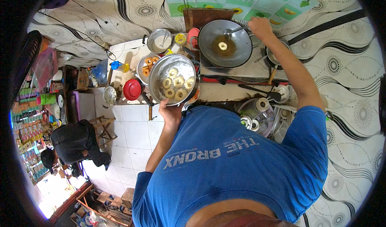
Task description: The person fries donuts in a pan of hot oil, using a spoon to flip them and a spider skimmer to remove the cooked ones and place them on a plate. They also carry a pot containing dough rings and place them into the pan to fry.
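My left hand [170, 112] grips the near rim of a metal pot [152, 85], which holds several pale raw dough rings [178, 81]. My right hand [260, 27] is closed on the handle of a metal skimmer [228, 33], whose head rests inside a large wok [208, 53] on the stove. One pale dough ring [223, 46] lies in the oil [228, 52] at the bottom of the wok, just below the skimmer head. Partly behind the pot, a perforated tray [140, 64] holds browned rings [146, 71].
A pot of white mixture [159, 42], a red lidded container [132, 89] and a blue-capped bottle [120, 66] stand at the left. At the right is a small pan [276, 52]; a black spatula [273, 96] lies below the stove. A person in black [75, 141] bends over farther left.
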A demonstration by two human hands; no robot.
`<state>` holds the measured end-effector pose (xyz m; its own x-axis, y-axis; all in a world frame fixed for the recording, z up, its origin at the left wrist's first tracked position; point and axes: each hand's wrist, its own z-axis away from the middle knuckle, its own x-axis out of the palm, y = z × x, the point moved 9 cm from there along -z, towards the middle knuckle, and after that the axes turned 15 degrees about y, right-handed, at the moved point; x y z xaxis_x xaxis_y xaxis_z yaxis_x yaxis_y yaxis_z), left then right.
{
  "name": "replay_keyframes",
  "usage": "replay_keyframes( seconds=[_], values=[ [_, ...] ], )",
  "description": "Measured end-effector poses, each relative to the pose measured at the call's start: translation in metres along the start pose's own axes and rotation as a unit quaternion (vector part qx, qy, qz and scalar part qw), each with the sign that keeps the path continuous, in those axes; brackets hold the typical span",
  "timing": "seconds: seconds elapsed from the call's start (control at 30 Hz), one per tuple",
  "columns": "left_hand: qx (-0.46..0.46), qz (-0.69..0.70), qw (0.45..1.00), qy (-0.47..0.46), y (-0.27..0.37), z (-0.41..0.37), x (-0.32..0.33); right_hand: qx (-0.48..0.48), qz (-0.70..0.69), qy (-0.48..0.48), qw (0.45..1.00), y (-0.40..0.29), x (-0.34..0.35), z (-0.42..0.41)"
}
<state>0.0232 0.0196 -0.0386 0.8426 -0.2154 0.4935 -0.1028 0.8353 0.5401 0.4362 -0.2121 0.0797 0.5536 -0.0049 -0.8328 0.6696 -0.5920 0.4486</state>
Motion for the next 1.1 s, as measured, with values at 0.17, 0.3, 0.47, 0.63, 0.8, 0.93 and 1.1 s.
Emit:
replay_keyframes(
  seconds=[0.17, 0.3, 0.47, 0.63, 0.8, 0.93, 1.1],
  values=[
    [0.006, 0.0, 1.0, -0.004, 0.003, 0.003, -0.001, -0.006, -0.005, -0.019, 1.0, -0.003, -0.008, -0.001],
    [0.009, -0.003, 1.0, 0.017, 0.005, 0.004, -0.005, -0.024, 0.017, -0.019, 0.999, 0.012, -0.026, 0.003],
    [-0.006, -0.005, 1.0, 0.014, 0.0, -0.002, -0.008, -0.012, 0.052, -0.004, 0.999, 0.032, -0.025, 0.006],
    [-0.006, -0.005, 1.0, 0.016, 0.002, 0.0, -0.003, 0.001, 0.046, 0.036, 0.998, 0.038, -0.035, 0.005],
    [-0.009, -0.006, 1.0, 0.011, 0.002, 0.001, -0.002, 0.007, 0.029, 0.031, 0.999, 0.033, -0.034, 0.009],
    [-0.006, -0.007, 1.0, 0.017, 0.003, 0.003, -0.001, -0.003, 0.021, 0.026, 0.999, 0.021, -0.027, 0.015],
    [-0.013, 0.002, 1.0, 0.011, 0.002, -0.001, -0.005, 0.01, 0.025, -0.032, 0.999, 0.011, -0.021, 0.011]
  ],
)
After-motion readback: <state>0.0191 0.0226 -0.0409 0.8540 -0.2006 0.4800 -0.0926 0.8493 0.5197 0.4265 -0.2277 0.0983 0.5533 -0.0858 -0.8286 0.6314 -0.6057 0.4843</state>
